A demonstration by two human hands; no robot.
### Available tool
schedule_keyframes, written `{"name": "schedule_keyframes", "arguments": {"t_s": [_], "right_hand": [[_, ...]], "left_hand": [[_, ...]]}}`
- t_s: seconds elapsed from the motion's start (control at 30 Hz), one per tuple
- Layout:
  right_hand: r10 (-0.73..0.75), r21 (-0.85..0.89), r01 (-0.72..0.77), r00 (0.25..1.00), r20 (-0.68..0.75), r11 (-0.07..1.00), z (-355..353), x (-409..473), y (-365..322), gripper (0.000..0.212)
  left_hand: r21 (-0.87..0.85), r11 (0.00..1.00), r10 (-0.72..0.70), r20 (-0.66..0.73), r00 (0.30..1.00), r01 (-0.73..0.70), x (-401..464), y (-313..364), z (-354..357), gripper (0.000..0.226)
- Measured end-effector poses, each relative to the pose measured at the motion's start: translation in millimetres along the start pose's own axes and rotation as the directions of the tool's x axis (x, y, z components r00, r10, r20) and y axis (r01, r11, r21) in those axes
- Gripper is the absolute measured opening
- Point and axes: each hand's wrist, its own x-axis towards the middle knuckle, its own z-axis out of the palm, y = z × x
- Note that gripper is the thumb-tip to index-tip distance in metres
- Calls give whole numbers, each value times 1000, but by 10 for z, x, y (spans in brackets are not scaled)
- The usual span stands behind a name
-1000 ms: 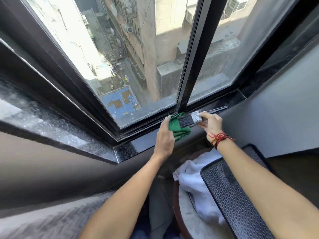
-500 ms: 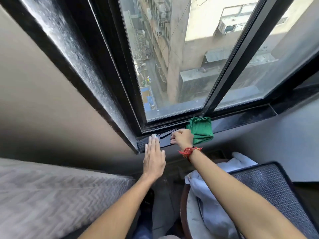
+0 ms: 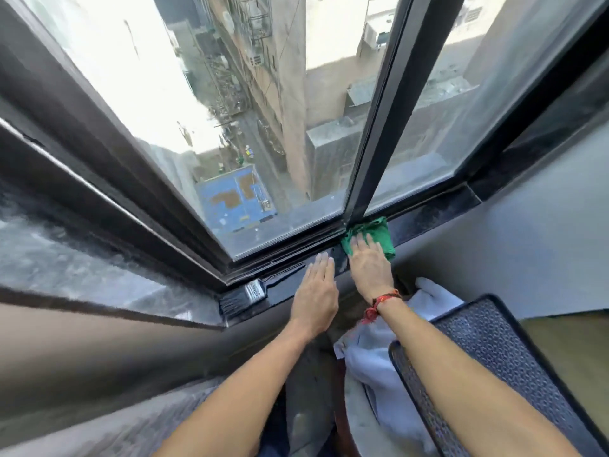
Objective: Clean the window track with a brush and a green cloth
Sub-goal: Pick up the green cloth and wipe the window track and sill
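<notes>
The green cloth lies bunched on the black sill against the window track, at the foot of the dark vertical frame bar. My right hand presses flat on the cloth's near part, fingers spread over it. A black-bristled brush with a metal ferrule lies loose on the sill at the left corner, handle pointing right along the track. Flat on the sill between brush and cloth rests my left hand, fingers together and straight, holding nothing.
A speckled black stone ledge runs off to the left. Below the sill sits a round stool with a white cloth and a dark patterned mat. A grey wall closes the right side. The glass looks down on a street.
My right hand let go of the brush, which now lies at the left corner, and moved right onto the green cloth. My left hand stays flat on the sill.
</notes>
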Motion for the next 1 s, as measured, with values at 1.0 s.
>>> {"name": "schedule_keyframes", "arguments": {"t_s": [1.0], "right_hand": [[-202, 324, 173, 978, 58, 930, -160, -69, 596, 50]], "left_hand": [[106, 978, 164, 154, 974, -181, 635, 168, -207, 59]]}}
